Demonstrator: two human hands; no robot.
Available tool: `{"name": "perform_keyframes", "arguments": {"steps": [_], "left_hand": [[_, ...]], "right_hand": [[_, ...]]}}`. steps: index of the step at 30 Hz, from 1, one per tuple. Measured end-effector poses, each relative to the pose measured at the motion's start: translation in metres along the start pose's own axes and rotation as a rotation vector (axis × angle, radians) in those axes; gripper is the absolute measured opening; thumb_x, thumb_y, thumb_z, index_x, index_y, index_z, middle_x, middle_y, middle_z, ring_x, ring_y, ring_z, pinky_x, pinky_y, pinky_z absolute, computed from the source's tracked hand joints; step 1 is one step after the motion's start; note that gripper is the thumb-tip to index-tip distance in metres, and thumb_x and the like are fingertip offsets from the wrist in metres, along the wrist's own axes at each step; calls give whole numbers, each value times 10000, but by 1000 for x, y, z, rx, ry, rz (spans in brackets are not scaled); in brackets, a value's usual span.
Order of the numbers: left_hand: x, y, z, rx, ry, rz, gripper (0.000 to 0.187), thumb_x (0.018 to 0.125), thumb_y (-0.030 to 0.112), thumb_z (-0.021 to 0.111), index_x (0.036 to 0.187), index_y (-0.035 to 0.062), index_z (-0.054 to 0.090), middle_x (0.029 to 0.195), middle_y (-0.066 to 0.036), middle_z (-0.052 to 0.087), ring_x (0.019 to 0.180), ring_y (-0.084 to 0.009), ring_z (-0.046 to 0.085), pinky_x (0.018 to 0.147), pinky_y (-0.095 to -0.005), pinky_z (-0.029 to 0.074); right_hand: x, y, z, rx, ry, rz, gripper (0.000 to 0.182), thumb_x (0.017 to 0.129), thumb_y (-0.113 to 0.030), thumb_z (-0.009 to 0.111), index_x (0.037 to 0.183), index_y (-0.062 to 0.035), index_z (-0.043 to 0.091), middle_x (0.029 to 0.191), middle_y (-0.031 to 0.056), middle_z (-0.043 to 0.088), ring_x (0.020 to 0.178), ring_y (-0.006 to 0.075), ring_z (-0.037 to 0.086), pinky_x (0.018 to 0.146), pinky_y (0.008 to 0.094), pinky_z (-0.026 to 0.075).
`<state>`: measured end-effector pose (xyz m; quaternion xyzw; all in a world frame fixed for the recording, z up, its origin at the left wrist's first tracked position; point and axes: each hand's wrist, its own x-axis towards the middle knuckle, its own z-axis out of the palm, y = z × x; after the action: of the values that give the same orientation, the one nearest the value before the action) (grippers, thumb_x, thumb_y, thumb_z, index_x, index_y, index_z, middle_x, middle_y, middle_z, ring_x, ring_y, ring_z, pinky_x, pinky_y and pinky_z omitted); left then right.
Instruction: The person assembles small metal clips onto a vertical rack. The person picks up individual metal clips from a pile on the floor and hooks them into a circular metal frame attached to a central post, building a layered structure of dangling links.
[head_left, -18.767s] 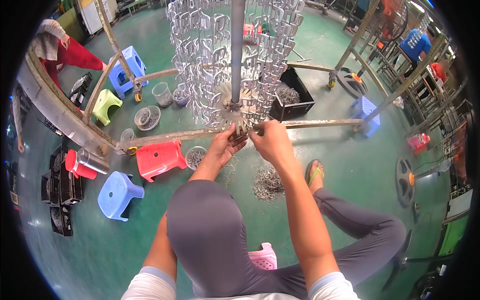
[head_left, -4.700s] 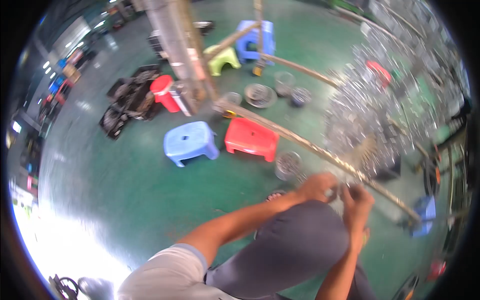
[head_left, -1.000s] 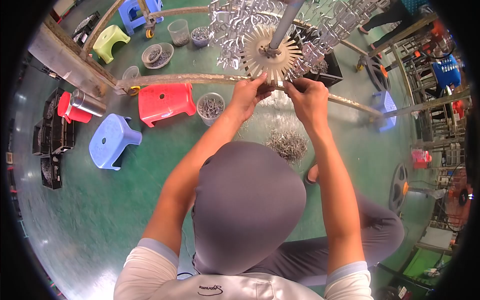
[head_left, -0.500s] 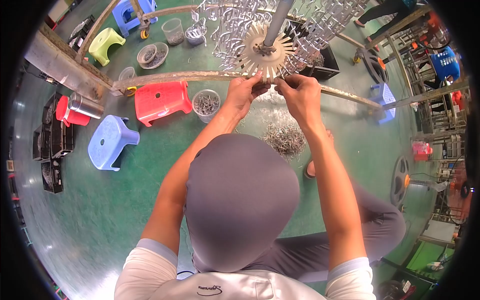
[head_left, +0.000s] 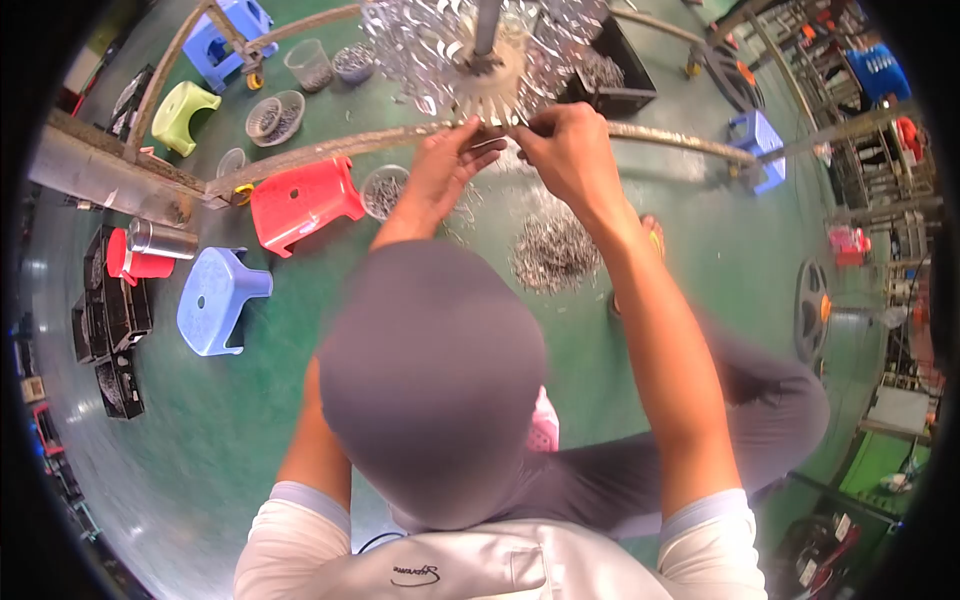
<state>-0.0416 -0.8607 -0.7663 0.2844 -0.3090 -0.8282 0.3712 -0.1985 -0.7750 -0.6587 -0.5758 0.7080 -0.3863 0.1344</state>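
A slotted pale disc point(head_left: 497, 88) sits on a vertical metal rod point(head_left: 487, 28), ringed by many shiny hook-like metal pieces point(head_left: 415, 50) that are blurred. My left hand point(head_left: 445, 168) is at the disc's near left edge, thumb raised by the rim and fingers stretched apart, with nothing visible in it. At the near right edge, my right hand point(head_left: 572, 150) has thumb and fingers pinched together; whatever is between the fingertips is too small or hidden. On the floor below lies a pile of small metal pieces point(head_left: 556, 254).
A rusty metal frame bar point(head_left: 330, 150) crosses behind my hands. To the left stand a red stool point(head_left: 300, 203), a blue stool point(head_left: 222, 300) and a clear tub of metal pieces point(head_left: 384, 190). A black crate point(head_left: 625, 75) sits behind the disc, and a bluish stool point(head_left: 757, 150) stands right.
The view has shifted, and the disc with its hooks appears higher and further left. My left hand's fingers have spread away from the rim. The hanging pieces look more blurred.
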Motion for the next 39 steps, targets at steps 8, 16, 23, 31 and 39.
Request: {"name": "perform_keyframes", "arguments": {"steps": [8,16,23,31,39], "left_hand": [[-91,38,57,706,72,459,347,934,186,827,1188,-34,743,1059,-134,786,991,-199,752,877,-297,586],[-86,52,59,835,-30,395,256,902,87,837,1124,-28,784,1050,-106,796,980,-149,727,906,-295,567],[-87,55,68,923,-52,410,296,885,102,853,1125,-56,781,1014,-111,801,936,-133,717,868,-291,569],[-88,58,69,928,-67,345,315,874,107,855,1137,-51,781,1016,-119,797,943,-144,724,870,-296,580],[-89,55,62,852,-140,305,283,889,70,825,1149,-33,784,1076,-97,789,1011,-147,710,935,-312,558]], "right_hand": [[-48,-5,-6,182,-31,-36,239,874,-165,736,879,74,725,772,251,712,703,385,717,682,437,554],[-54,7,4,300,-69,-107,272,910,-210,752,888,60,735,752,221,715,671,366,702,668,414,551],[-58,2,-5,262,-91,-7,239,957,-175,741,928,62,734,800,166,762,735,234,758,703,345,584],[-57,24,-3,785,-294,183,175,954,-31,742,1058,106,713,984,154,781,901,223,783,836,335,652],[-129,182,42,39,-482,575,192,846,-141,833,782,25,762,620,66,692,552,120,649,533,302,518]]}}
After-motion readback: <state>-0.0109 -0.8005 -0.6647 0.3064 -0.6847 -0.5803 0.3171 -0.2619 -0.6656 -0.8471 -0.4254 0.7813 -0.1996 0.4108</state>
